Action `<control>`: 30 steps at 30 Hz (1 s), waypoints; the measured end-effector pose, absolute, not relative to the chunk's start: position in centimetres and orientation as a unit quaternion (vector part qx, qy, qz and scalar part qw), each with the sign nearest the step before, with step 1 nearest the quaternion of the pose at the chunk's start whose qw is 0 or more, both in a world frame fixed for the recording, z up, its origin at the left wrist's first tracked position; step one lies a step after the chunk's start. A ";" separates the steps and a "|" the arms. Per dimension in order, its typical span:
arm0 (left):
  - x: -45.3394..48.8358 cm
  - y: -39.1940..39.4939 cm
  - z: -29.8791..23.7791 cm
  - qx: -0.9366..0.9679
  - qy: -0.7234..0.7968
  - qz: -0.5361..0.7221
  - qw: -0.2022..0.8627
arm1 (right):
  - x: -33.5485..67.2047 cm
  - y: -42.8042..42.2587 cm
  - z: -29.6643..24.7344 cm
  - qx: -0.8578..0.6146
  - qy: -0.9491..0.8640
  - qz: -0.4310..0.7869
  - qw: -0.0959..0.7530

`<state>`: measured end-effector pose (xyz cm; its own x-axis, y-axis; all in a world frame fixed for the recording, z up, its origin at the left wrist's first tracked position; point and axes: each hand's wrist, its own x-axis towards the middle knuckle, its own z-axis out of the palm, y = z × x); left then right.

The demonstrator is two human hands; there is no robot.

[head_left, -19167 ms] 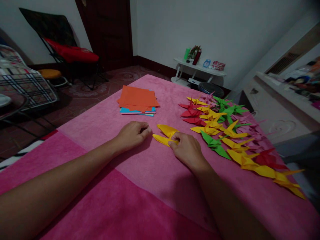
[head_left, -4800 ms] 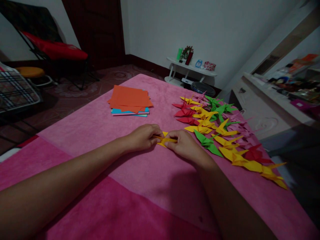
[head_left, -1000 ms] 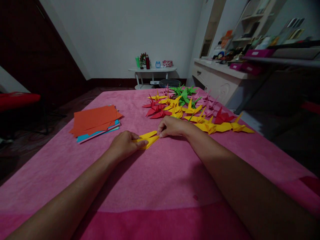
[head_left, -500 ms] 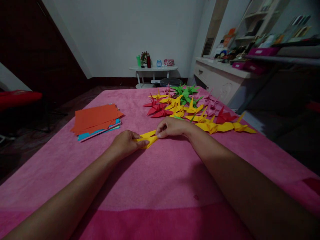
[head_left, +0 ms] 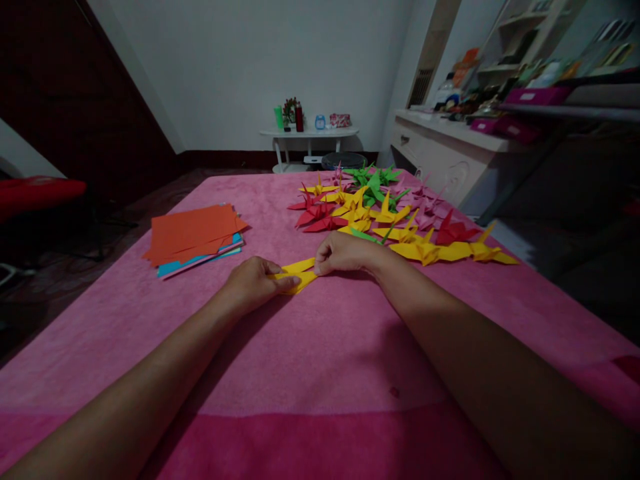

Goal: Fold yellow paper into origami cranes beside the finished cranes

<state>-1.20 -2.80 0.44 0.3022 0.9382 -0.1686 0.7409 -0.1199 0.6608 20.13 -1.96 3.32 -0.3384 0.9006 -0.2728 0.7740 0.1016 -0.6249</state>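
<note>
A narrow piece of folded yellow paper lies between my two hands, low over the pink cloth. My left hand grips its left end, thumb on top and the other fingers mostly hidden behind. At the right tip, my right hand pinches the paper between thumb and curled index finger. The paper shows two long flaps with a slit between them. Just beyond my right hand stand several folded paper cranes: yellow, red, green and pink.
To the left lies a stack of paper sheets, orange on top with blue and pink below. Behind the cloth-covered surface is a small white table with bottles and a plant. A white dresser stands at the right.
The camera view has shifted slightly. My hands keep their hold on the yellow paper, and its shape looks almost the same.
</note>
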 end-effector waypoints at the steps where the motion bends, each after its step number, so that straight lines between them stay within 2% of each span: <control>1: -1.2 -2.8 0.5 0.735 0.575 0.141 0.331 | 20.1 -2.0 3.3 -0.572 -0.738 0.347 0.086; 17: -1.0 -2.8 0.3 0.737 0.603 0.108 0.285 | 19.5 -2.0 3.0 -0.602 -0.755 0.256 0.039; 21: -0.8 -2.9 0.4 0.743 0.597 0.112 0.281 | 18.4 -2.8 3.9 -0.629 -0.758 0.172 0.011; 24: -0.8 -3.0 0.4 0.745 0.587 0.121 0.293 | 17.5 -3.7 4.3 -0.624 -0.775 0.092 0.050; 30: -1.2 -2.9 0.4 0.732 0.561 0.137 0.362 | 16.4 -4.8 4.5 -0.573 -0.803 0.146 0.068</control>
